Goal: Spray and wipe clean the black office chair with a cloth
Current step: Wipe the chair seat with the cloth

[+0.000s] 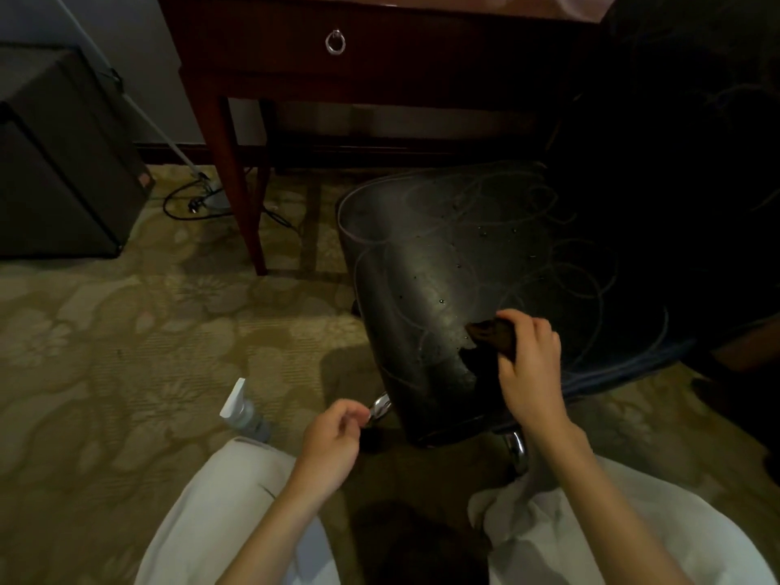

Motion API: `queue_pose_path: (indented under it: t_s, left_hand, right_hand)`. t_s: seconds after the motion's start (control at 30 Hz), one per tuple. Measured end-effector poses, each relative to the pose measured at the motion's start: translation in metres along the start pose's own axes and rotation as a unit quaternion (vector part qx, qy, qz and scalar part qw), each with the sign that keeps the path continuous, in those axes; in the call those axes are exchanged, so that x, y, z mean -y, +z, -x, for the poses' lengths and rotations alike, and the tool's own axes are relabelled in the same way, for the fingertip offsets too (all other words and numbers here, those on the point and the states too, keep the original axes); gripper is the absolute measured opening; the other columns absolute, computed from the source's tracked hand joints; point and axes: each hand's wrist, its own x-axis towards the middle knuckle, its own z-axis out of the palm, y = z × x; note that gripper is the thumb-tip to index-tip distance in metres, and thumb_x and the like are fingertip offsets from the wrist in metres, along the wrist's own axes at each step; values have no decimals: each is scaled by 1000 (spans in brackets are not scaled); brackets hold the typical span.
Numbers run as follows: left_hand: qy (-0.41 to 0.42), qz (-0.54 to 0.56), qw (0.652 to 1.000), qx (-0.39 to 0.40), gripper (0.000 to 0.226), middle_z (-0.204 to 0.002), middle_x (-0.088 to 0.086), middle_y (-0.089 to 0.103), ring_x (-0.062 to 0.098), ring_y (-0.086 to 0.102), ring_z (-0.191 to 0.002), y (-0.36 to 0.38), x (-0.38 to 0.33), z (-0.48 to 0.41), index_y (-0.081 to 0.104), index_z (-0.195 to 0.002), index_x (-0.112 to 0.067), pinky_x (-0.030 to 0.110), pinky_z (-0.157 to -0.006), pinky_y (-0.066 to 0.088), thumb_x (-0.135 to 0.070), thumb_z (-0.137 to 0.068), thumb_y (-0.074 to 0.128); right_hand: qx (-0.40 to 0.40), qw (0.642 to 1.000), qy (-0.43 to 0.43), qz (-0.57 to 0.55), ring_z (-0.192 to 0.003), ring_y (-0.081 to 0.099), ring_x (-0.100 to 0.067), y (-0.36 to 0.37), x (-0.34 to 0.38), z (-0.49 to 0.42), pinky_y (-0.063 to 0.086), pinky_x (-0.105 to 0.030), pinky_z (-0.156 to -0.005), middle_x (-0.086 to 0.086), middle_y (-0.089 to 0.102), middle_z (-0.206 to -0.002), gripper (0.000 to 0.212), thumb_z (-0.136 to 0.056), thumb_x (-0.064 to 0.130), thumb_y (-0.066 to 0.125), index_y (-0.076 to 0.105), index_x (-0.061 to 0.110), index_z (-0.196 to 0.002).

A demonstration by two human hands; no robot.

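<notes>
The black office chair (422, 263) stands in front of me, its seat glistening with spray droplets and wet patches. My right hand (529, 365) grips a dark brown cloth (491, 333) and holds it against the near part of the seat. My left hand (333, 441) hovers lower left of the seat, fingers loosely curled, close to a chrome leg (380, 405) of the chair base; I cannot tell whether it touches the leg. A spray bottle (245, 411) with a white trigger head stands on the carpet by my left knee.
A dark wooden desk (380, 65) with a ring-pull drawer stands behind the chair, one leg (238, 192) left of the seat. A black cabinet (63, 162) sits far left, with cables (190, 204) on the patterned carpet. My white-trousered knees fill the foreground.
</notes>
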Motion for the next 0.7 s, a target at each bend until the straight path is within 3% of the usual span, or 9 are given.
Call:
queue_pose_path:
  t_s: [0.1,0.23,0.33,0.4,0.5,0.6,0.7]
  left_hand:
    - [5,11,999,-51,24,-98,-11,59,6,55,-95,-11,-2,0,60,-97,-22,21,-77,42,-7,-96,42]
    - [-11,43,995,-88,23,-99,-9,58,9,53,-96,-21,-6,-2,60,-97,-22,26,-83,42,-8,-96,42]
    - [-26,46,993,-109,22,-98,-8,58,9,54,-96,-26,-8,-7,61,-100,-20,25,-79,42,-8,-96,43]
    - [-29,38,992,-115,21,-100,-8,59,7,54,-95,-30,-8,-10,61,-101,-21,23,-77,43,-9,-95,44]
    - [-20,39,992,-115,21,-98,-12,58,1,53,-90,-35,-9,-15,60,-102,-22,19,-74,41,-10,-96,44]
    - [-9,41,992,-117,21,-94,-15,56,-4,51,-85,-37,-10,-19,60,-100,-22,13,-68,38,-10,-96,44]
    - [-2,39,993,-111,21,-93,-15,57,-2,52,-86,-37,-10,-22,61,-97,-24,15,-67,40,-10,-95,45]
  right_hand:
    - [16,994,-102,20,-111,38,-25,11,38,-18,35,-34,-92,-9,43,-123,50,-79,3,59,48,22,-125]
    - [125,955,-236,130,-115,35,-28,55,75,-42,36,-43,-92,-6,41,-129,48,-84,13,56,44,26,-129]
    - [199,914,-253,246,-126,26,-31,84,79,-43,30,-50,-97,-6,33,-138,48,-86,18,54,42,26,-131]
    - [208,906,-265,257,-126,25,-31,85,71,-27,34,-50,-97,-6,34,-138,47,-81,21,59,45,25,-127]
    - [221,888,-312,254,-118,34,-29,69,44,22,48,-46,-85,-5,47,-129,57,-62,24,75,53,28,-114]
    - [268,863,-339,263,-114,41,-28,50,15,69,52,-41,-80,-3,51,-124,70,-46,29,84,55,32,-109]
    - [261,866,-334,266,-108,42,-28,46,15,73,53,-39,-75,-5,52,-118,68,-42,27,86,57,31,-104]
